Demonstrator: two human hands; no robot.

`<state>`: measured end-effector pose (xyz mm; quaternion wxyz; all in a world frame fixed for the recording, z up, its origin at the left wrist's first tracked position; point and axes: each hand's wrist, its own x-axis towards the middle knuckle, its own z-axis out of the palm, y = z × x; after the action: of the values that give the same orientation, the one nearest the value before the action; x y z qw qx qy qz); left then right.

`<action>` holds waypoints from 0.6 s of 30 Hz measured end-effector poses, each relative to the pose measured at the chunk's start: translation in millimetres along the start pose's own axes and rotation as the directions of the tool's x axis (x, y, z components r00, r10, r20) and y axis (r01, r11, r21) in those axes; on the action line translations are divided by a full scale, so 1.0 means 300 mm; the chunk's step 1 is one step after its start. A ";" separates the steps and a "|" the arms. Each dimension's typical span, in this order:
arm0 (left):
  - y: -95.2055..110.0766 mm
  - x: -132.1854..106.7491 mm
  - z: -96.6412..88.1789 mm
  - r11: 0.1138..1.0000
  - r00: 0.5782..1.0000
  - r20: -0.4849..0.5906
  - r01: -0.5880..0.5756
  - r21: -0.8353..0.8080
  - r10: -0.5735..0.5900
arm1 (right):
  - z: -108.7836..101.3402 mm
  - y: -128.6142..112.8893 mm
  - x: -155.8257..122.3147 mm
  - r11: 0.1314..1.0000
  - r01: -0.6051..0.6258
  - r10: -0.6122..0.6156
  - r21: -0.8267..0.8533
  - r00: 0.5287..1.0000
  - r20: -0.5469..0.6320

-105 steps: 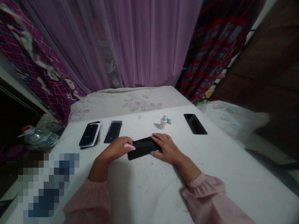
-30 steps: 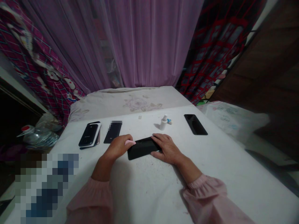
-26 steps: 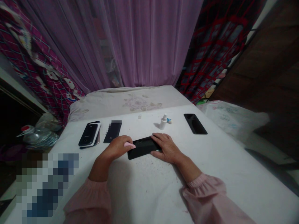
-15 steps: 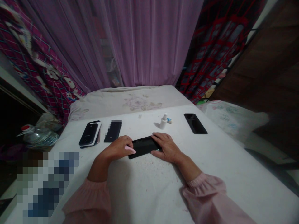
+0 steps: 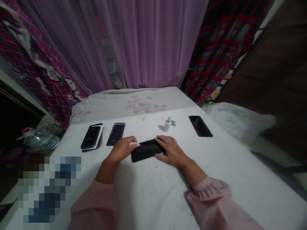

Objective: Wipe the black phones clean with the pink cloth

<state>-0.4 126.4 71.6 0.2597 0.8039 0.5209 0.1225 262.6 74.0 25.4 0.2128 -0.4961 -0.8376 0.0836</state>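
Note:
A black phone (image 5: pixel 145 150) lies flat on the white table (image 5: pixel 155 188), screen up. My left hand (image 5: pixel 122 149) is closed around a small pink tool (image 5: pixel 133 144) whose tip rests at the phone's left end. My right hand (image 5: pixel 170 150) grips the phone's right end, thumb on the near edge and fingers over the far edge. Both wrists wear pink sleeves.
Two stacked phones (image 5: pixel 92 137) and another dark phone (image 5: pixel 116 134) lie at the back left. A small white bottle (image 5: pixel 168 124) stands behind the hands, and a black phone (image 5: pixel 200 126) lies at the back right. A plastic bottle (image 5: pixel 38 137) sits off the left edge.
My left hand with the pink tool shifts back and forth along the phone's left end, now at its far corner. The right hand stays put.

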 end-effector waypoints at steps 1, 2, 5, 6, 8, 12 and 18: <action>0.002 0.000 0.001 1.000 1.000 -0.005 0.005 0.005 -0.005 | 0.000 0.000 0.000 1.000 0.001 -0.001 0.001 1.000 0.001; 0.004 0.000 0.002 1.000 1.000 -0.011 0.008 0.008 -0.008 | 0.000 0.000 0.000 1.000 0.002 -0.002 0.002 1.000 0.001; 0.007 0.000 0.004 1.000 1.000 -0.022 0.010 0.012 -0.010 | 0.001 0.001 0.000 1.000 -0.002 0.002 0.000 1.000 0.000; 0.007 0.000 0.004 1.000 1.000 -0.021 0.011 0.014 -0.011 | 0.001 0.001 0.000 1.000 -0.003 0.003 0.000 1.000 0.001; 0.003 0.000 0.002 1.000 1.000 -0.007 0.010 0.009 -0.010 | 0.001 0.001 0.000 1.000 -0.002 0.002 0.001 1.000 0.005; -0.010 -0.003 -0.005 0.998 0.998 0.050 -0.019 -0.053 0.021 | -0.003 -0.003 0.002 1.000 -0.002 0.002 0.000 1.000 0.020; -0.021 -0.010 -0.017 0.997 0.986 0.145 -0.075 -0.012 0.076 | -0.007 -0.007 0.001 1.000 -0.005 0.005 -0.010 1.000 0.018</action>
<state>-9.1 127.2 72.5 0.2947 0.8290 0.4693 0.0749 261.8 73.2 28.2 0.2025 -0.4983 -0.8388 0.0843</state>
